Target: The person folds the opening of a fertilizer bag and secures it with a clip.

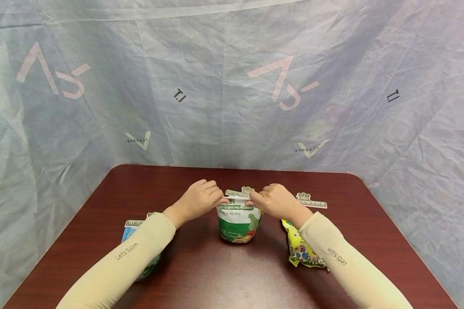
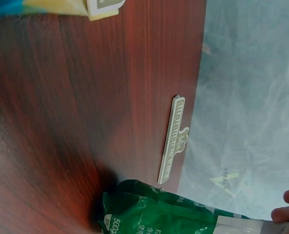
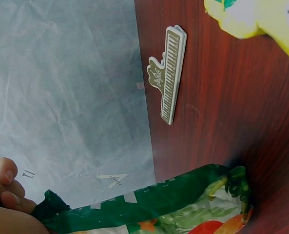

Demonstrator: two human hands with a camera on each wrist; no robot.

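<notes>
A green and white bag (image 1: 236,223) with vegetable pictures stands upright at the middle of the table. My left hand (image 1: 205,195) pinches the left end of its folded top edge. At the other end of that edge, my right hand (image 1: 272,199) pinches with curled fingers and thumb. In the left wrist view, the bag's green side (image 2: 154,214) shows at the bottom, with a few fingertips at its top. Just behind the bag lies a piano-key patterned clip (image 1: 237,194), partly hidden by it in the head view.
Another piano-key clip (image 1: 312,204) lies at the back right. A yellow bag (image 1: 299,246) with flower pictures lies partly under my right forearm. On the left, a blue bag (image 1: 127,232) bearing a similar clip (image 1: 133,223) is mostly covered by my left sleeve. A grey cloth (image 1: 224,107) hangs behind the table.
</notes>
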